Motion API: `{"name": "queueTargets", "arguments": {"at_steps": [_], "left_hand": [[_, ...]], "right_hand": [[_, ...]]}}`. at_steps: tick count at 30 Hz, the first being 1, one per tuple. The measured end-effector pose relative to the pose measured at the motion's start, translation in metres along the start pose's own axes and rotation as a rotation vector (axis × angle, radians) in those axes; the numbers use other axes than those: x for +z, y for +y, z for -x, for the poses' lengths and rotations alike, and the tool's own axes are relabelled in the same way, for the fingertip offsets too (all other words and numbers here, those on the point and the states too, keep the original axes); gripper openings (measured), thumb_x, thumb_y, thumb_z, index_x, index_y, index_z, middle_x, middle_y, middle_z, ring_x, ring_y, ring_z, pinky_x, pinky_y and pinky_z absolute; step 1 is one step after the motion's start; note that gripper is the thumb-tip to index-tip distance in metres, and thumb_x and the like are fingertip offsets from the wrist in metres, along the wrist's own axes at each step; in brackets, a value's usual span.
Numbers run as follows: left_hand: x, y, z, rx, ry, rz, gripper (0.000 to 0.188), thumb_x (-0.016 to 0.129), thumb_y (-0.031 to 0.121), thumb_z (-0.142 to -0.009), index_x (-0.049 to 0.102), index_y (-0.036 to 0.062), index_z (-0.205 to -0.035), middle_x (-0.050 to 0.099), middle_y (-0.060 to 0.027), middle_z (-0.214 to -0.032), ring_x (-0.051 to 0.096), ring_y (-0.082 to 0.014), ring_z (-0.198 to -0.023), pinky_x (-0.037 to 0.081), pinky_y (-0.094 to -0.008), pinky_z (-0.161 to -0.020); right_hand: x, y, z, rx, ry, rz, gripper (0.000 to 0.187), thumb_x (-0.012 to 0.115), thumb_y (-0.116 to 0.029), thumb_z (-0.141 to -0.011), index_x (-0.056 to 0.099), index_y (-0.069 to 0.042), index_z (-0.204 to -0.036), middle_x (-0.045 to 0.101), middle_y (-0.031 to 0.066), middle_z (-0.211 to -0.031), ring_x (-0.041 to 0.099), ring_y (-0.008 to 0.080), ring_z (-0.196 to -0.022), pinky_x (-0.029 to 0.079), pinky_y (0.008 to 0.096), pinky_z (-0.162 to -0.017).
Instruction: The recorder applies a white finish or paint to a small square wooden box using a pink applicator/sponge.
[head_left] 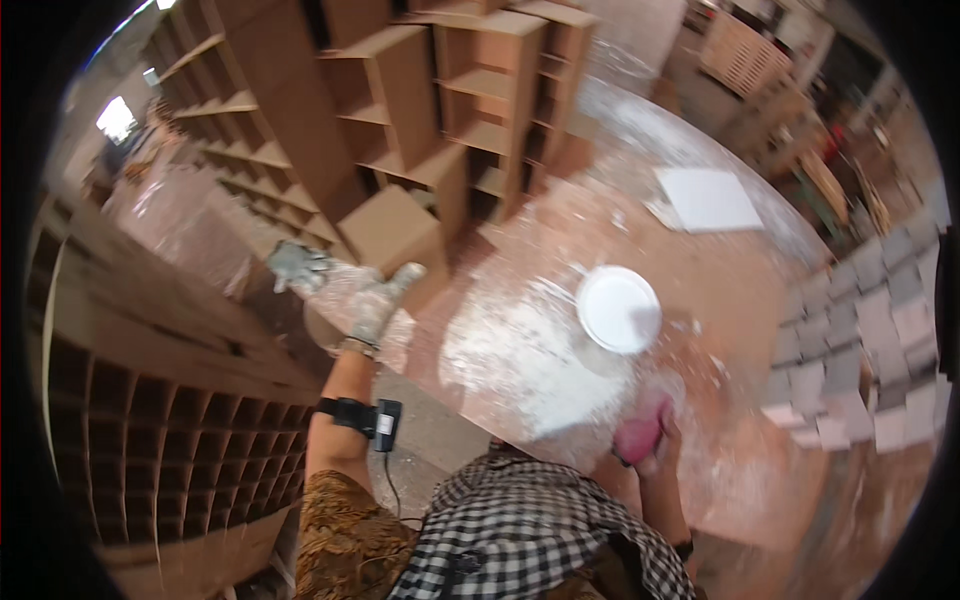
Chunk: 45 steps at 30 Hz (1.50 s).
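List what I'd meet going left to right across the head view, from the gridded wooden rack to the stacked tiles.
Gridded wooden rack → gloved left hand → white powder patch on the floor → round white lid → right hand on a pink thing → stacked grey tiles.

The head camera looks steeply down from above onto the dusty floor (560, 360) and nearby shelving (470, 120).

No packages, signs or screens show clearly. The nearest thing to one is a small black device (387, 424) with a pale label patch on its face, strapped by a black band to the forearm of the left hand (380, 303); a thin cable hangs from it toward the patterned cloth below
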<state>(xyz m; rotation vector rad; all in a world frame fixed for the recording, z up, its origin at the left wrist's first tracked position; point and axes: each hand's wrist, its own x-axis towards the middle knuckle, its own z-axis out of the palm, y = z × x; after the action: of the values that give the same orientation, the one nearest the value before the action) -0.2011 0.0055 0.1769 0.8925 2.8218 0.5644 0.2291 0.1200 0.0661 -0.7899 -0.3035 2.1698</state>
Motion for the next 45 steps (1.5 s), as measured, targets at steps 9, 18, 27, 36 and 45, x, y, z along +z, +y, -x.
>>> {"name": "queueTargets", "arguments": {"at_steps": [9,18,27,36,45], "left_hand": [[0.091,0.008,0.043,0.116,-0.377,1.594,0.046,0.076,0.023,-0.072,0.055,0.0073,-0.11,0.059,-0.0055,-0.102,0.058,-0.0194,-0.091,0.05,-0.0313,-0.079],[0.183,0.053,0.14,-0.496,-1.121,1.955,0.056,0.072,0.013,-0.074,0.047,0.0008,-0.122,0.055,-0.0124,-0.116,0.057,-0.0269,-0.104,0.051,-0.0417,-0.087],[0.187,0.078,0.168,-0.725,-1.153,1.942,0.051,0.069,0.004,-0.074,0.048,-0.0002,-0.121,0.056,-0.0138,-0.114,0.057,-0.0277,-0.105,0.05,-0.0407,-0.089],[0.187,0.086,0.172,-0.703,-1.084,1.93,0.054,0.073,0.008,-0.071,0.05,0.0025,-0.12,0.058,-0.0094,-0.111,0.057,-0.024,-0.104,0.049,-0.0373,-0.089],[0.194,0.079,0.175,-0.718,-1.017,2.034,0.055,0.072,0.003,-0.07,0.049,0.0003,-0.12,0.058,-0.0136,-0.112,0.058,-0.0272,-0.102,0.052,-0.0424,-0.085]], "right_hand": [[0.045,-0.008,0.013,-0.169,0.053,0.342,0.047,0.061,-0.031,-0.084,0.048,0.003,-0.114,0.06,0.0148,-0.094,0.062,0.0242,-0.078,0.053,0.0374,-0.069],[0.024,-0.024,-0.004,-0.119,-0.111,0.392,0.039,0.065,-0.023,-0.079,0.055,0.002,-0.107,0.058,0.0111,-0.106,0.058,0.0187,-0.092,0.047,0.0303,-0.081],[0.027,-0.05,-0.024,0.009,-0.03,1.003,0.025,0.063,-0.011,-0.078,0.06,0.003,-0.098,0.063,0.0059,-0.086,0.057,0.0121,-0.075,0.047,0.0266,-0.068],[0.033,-0.05,-0.063,0.185,-0.064,1.535,0.029,0.066,-0.024,-0.074,0.061,0.001,-0.088,0.063,0.0135,-0.075,0.061,0.0212,-0.072,0.047,0.0343,-0.068],[0.109,-0.041,-0.084,-0.074,-0.65,1.871,0.032,0.067,-0.02,-0.065,0.055,0.002,-0.085,0.058,0.0219,-0.08,0.058,0.0385,-0.075,0.045,0.0393,-0.066]]}}
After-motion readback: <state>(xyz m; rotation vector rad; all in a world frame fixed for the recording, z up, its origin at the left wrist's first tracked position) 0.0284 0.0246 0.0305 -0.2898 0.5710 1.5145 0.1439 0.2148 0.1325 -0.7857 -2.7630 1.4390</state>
